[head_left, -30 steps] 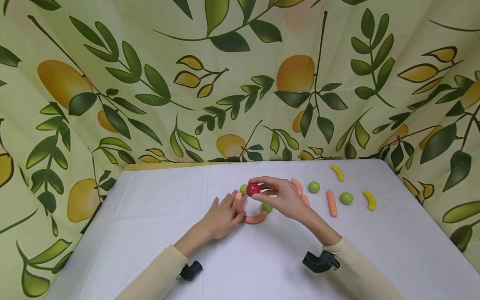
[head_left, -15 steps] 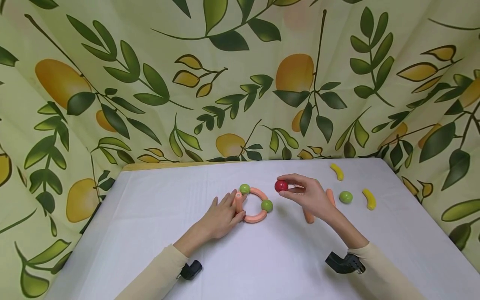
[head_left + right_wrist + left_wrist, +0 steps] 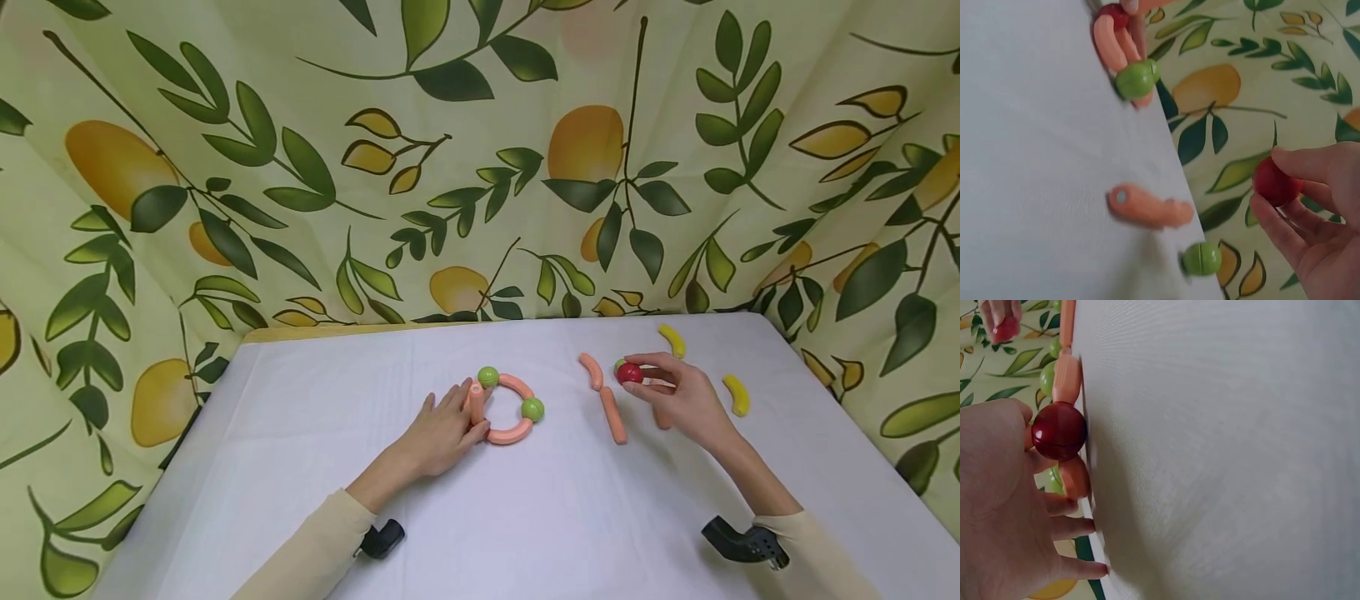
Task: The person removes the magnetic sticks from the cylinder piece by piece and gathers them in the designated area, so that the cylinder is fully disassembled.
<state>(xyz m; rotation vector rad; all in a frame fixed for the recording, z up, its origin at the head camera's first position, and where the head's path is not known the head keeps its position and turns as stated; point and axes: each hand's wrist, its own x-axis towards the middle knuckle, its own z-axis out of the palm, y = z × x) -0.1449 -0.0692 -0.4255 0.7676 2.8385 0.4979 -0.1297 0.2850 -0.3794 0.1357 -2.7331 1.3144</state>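
My left hand [image 3: 444,433] rests with fairly straight, spread fingers at the left side of a ring of curved orange pieces [image 3: 512,432] and green balls [image 3: 532,409]. Its thumb and forefinger touch the ring on both sides of a dark red ball [image 3: 1060,431], seen in the left wrist view. An orange stick [image 3: 477,403] stands upright there. Farther right, my right hand [image 3: 693,406] pinches another red ball [image 3: 628,372] between thumb and fingertips, above the table. In the head view this ball partly covers a loose green ball [image 3: 1202,258].
Between the hands lie a curved orange piece [image 3: 591,371] and a straight orange stick [image 3: 612,415]. Another orange stick [image 3: 662,418] is mostly hidden under the right hand. Two yellow curved pieces [image 3: 737,395] lie at the right on the white-covered table [image 3: 315,400]. A patterned curtain [image 3: 420,208] hangs behind.
My right hand has carried the red ball rightward from over the ring to above the loose pieces. The left hand and the ring have stayed in place.
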